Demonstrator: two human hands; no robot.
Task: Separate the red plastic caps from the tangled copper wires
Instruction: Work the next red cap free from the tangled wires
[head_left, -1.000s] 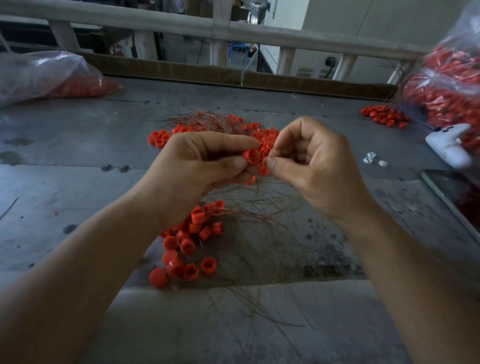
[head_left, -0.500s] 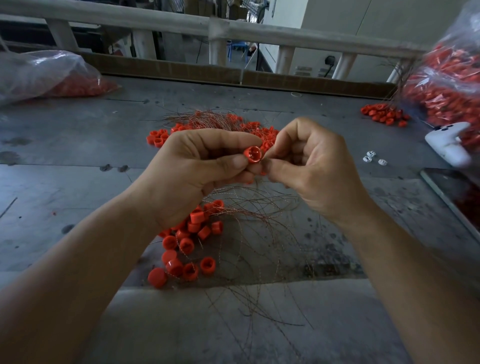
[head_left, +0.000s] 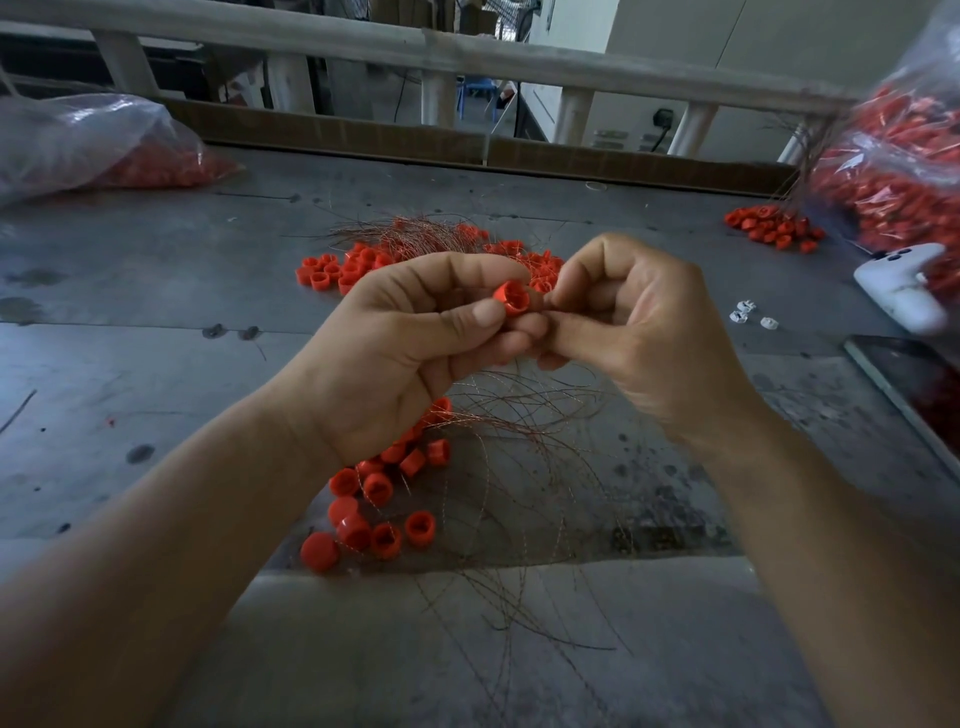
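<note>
The left hand (head_left: 395, 358) pinched a red cap (head_left: 511, 299) above the counter (head_left: 156, 322); the right hand (head_left: 644, 332) pinched just beside it, seemingly on the copper wires (head_left: 524, 421) trailing below. A hard tug could snap strands or fling the cap.

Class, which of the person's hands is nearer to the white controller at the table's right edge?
Right. The right hand sits left of the white controller, apart from it, over the table's middle. The left hand is further left, pinching a red cap.
</note>
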